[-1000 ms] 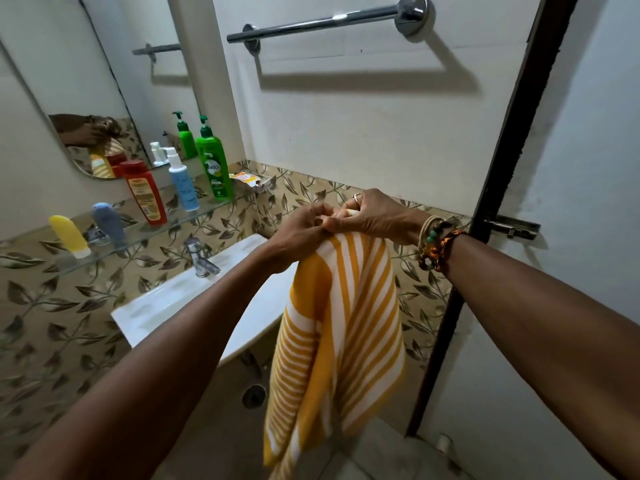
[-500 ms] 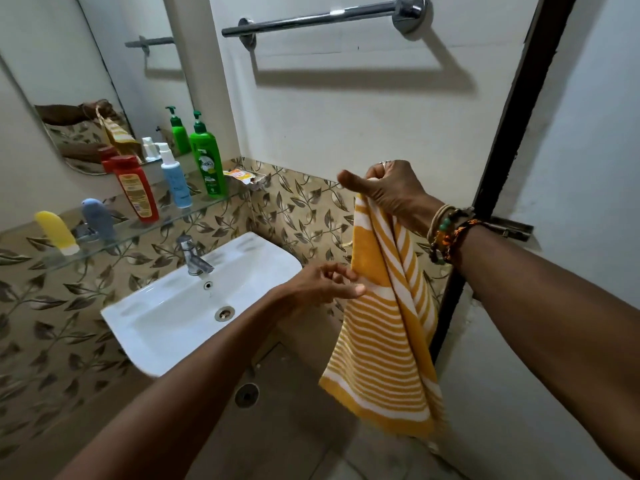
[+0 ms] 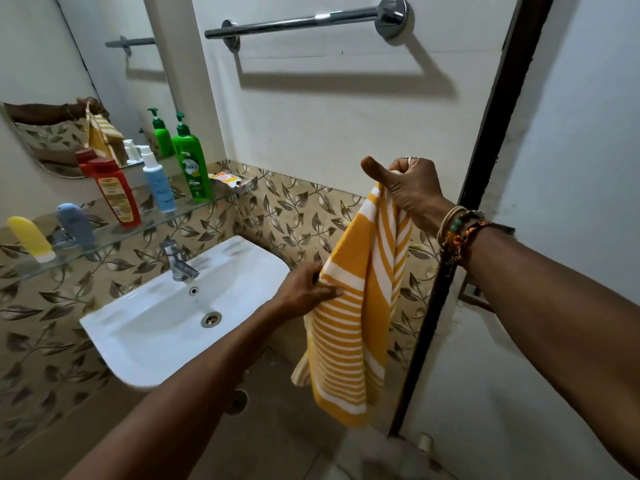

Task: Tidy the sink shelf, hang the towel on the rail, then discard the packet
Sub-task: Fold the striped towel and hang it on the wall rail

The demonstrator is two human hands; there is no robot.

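Head view: right grip pinches yellow-striped cloth towel, left grip holds its edge; horizontal chrome rail sits overhead, nearer the right.

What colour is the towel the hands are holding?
The towel is yellow-orange with white stripes, seen best in the head view.

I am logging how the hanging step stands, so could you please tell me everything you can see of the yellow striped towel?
The towel is yellow-orange cloth with white stripes, narrow across its lower part, broader higher up. It hangs in loose lengthwise folds right of the sink, well below the rail. The right hand grips its top end; the left hand pinches its left edge about midway down. Its lower end hangs free, touching nothing.
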